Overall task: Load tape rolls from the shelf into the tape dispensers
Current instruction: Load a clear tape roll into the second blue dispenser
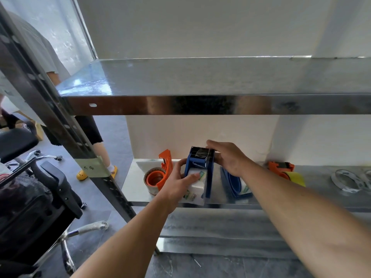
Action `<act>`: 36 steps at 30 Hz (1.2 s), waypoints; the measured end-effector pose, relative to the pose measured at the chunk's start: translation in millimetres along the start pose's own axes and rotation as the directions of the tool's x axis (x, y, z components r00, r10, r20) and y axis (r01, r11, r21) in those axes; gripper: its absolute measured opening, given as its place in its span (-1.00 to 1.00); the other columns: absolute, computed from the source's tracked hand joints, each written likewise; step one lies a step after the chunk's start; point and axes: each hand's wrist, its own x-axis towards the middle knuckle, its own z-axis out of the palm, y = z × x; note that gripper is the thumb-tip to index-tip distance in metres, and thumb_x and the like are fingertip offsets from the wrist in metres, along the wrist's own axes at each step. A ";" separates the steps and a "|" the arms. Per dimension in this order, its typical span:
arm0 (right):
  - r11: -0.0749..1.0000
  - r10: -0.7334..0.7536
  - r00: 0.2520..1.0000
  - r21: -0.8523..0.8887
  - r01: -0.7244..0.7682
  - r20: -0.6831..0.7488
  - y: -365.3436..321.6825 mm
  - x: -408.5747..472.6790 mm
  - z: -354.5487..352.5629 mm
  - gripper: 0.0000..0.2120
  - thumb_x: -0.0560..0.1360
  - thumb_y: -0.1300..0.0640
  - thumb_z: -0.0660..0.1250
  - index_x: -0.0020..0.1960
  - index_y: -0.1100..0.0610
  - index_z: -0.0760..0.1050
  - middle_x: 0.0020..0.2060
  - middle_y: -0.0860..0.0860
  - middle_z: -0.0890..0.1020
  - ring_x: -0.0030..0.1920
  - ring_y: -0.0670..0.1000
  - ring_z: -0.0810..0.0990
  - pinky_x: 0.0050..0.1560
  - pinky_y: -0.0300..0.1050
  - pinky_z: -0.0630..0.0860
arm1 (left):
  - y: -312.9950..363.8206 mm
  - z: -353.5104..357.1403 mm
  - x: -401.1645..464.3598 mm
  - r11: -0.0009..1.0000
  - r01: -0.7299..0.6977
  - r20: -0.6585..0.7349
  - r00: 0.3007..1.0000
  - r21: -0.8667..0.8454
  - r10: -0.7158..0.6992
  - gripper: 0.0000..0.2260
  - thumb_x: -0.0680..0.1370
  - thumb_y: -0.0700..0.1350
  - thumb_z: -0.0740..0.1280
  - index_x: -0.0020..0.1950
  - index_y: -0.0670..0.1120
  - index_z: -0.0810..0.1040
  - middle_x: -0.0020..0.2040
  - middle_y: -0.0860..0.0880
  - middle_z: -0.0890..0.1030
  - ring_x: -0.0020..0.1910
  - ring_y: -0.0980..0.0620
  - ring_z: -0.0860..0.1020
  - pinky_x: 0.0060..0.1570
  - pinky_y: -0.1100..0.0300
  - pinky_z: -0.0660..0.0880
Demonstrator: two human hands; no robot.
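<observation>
head view: my left hand [181,182] grips the white printed tape roll [195,186] seated in a blue tape dispenser [199,171], thumb lying across the roll's face and fingers curled round its far side. my right hand [227,159] grips the dispenser's upper end from the right, fingers curled over the serrated cutter [199,147] where a strip of clear tape is stretched across. the dispenser stands at the front edge of the lower metal shelf [136,189], tilted toward me, the roll overhanging the shelf lip. just left of it on the same shelf lies an orange dispenser [160,174] already loaded with a clear roll. just right, partly behind my right wrist, a second blue dispenser [235,184] holds a white printed roll. farther right sits another orange dispenser [281,167] with a yellow roll [296,177], and well beyond it, near the frame edge, a loose clear tape roll [348,182]. an upper steel shelf [200,77] spans above, carried at left by a perforated upright bearing a green label [93,168]. to the left, a black office chair [30,197] and another person's legs in yellow slippers [82,175] stand on the grey floor.
</observation>
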 end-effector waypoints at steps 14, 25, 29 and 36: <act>0.916 -0.201 0.962 -0.383 0.118 -0.184 -7.0 7.1 2.0 -0.83 0.50 0.03 0.39 -0.23 0.05 0.54 -0.10 0.01 0.68 -0.02 0.15 0.65 0.04 0.17 0.59 | 7.7 3.0 -7.5 0.997 -0.029 0.134 0.991 0.070 0.019 -0.37 0.49 -0.23 0.45 0.24 0.41 0.28 0.17 -0.16 0.60 0.15 -0.22 0.59 0.23 -0.24 0.51; 0.962 -0.153 0.952 -0.260 0.082 -0.266 -8.6 10.6 6.9 -0.87 0.54 0.07 0.36 -0.16 0.09 0.52 -0.14 0.07 0.68 -0.15 0.06 0.61 -0.14 -0.01 0.57 | 8.0 -5.4 -7.3 0.997 -0.020 0.182 0.983 0.074 0.006 -0.25 0.46 -0.35 0.42 0.37 0.34 0.22 0.22 -0.15 0.54 0.19 -0.17 0.56 0.25 -0.16 0.52; 0.950 -0.176 0.960 -0.292 0.108 -0.219 -12.0 7.4 11.6 -0.82 0.54 0.05 0.38 -0.21 0.08 0.50 -0.16 0.06 0.64 -0.22 -0.01 0.55 -0.32 -0.20 0.48 | 7.3 -4.6 0.2 0.997 0.007 0.047 0.999 0.080 -0.011 -0.40 0.52 -0.15 0.44 0.43 0.24 0.27 0.17 -0.07 0.61 0.13 -0.11 0.62 0.20 -0.18 0.55; 1.000 0.005 0.993 -0.026 -0.008 -0.117 -11.6 4.7 8.4 -0.67 0.48 -0.09 0.42 -0.11 0.21 0.57 -0.18 0.11 0.61 -0.09 0.11 0.63 0.05 0.03 0.59 | 3.3 0.0 4.0 0.998 -0.013 -0.047 0.999 0.058 0.016 -0.45 0.52 -0.03 0.45 0.43 0.21 0.32 0.19 -0.06 0.62 0.10 -0.11 0.63 0.18 -0.16 0.56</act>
